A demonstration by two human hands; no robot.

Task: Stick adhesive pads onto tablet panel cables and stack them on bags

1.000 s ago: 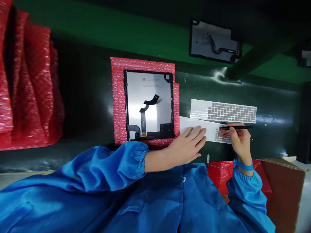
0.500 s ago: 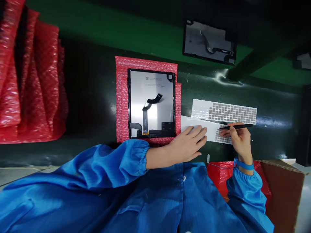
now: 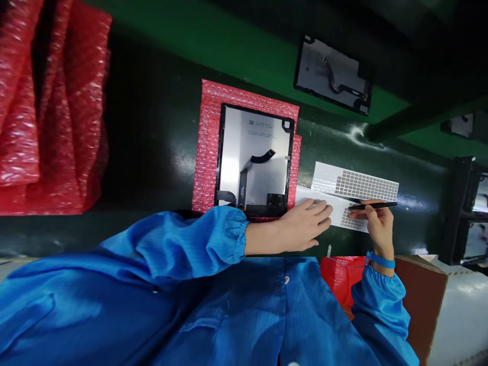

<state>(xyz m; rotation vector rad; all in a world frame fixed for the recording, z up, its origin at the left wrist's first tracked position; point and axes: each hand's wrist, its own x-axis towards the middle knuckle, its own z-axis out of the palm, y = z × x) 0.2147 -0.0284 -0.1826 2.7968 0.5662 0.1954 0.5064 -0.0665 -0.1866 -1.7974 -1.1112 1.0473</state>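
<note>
My left hand (image 3: 305,223) lies flat with its fingers spread on a white label sheet (image 3: 337,211), holding it down on the dark table. My right hand (image 3: 375,223) is closed on black tweezers (image 3: 371,205) whose tip rests on the grid of small grey labels on that sheet. A second label sheet (image 3: 356,184) lies just behind it. Left of my hands, a tablet screen panel (image 3: 254,161) lies back side up with black flex cables, on a red bubble-wrap bag (image 3: 208,147).
A pile of red bubble-wrap bags (image 3: 49,107) fills the left. Another screen panel (image 3: 331,75) lies on the green conveyor behind. A brown cardboard box (image 3: 419,290) with red bubble wrap (image 3: 337,274) stands at my lower right. A black frame (image 3: 463,203) is at the far right.
The view has shifted, so the panel and sheets sit further right and tilted. My hands hold the same positions on the label sheet, tweezers still on the grid.
</note>
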